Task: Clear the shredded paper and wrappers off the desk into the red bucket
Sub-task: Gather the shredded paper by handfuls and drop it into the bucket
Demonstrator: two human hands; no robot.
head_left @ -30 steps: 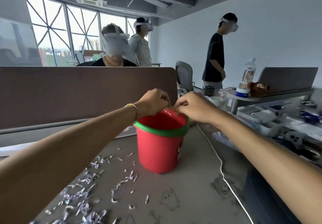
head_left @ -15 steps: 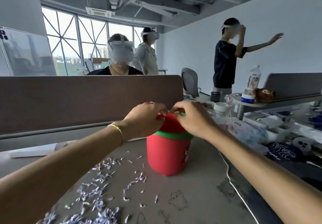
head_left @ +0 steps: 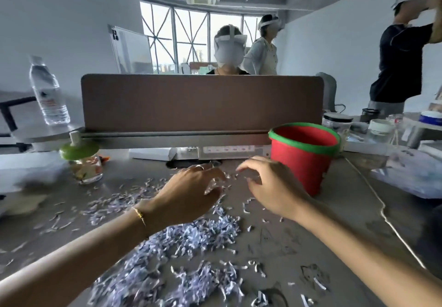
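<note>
Progress: early. Shredded paper [head_left: 191, 242] litters your desk [head_left: 323, 235]; most remains. Red bucket [head_left: 302, 156] stands upright, far right. Your left hand [head_left: 189, 194] and right hand [head_left: 272, 187] hover, fingers loose, holding nothing.

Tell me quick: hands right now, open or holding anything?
Left hand: open, fingers loosely spread over the shredded paper, holding nothing.
Right hand: open, fingers loosely curved, empty, beside the red bucket.
</note>
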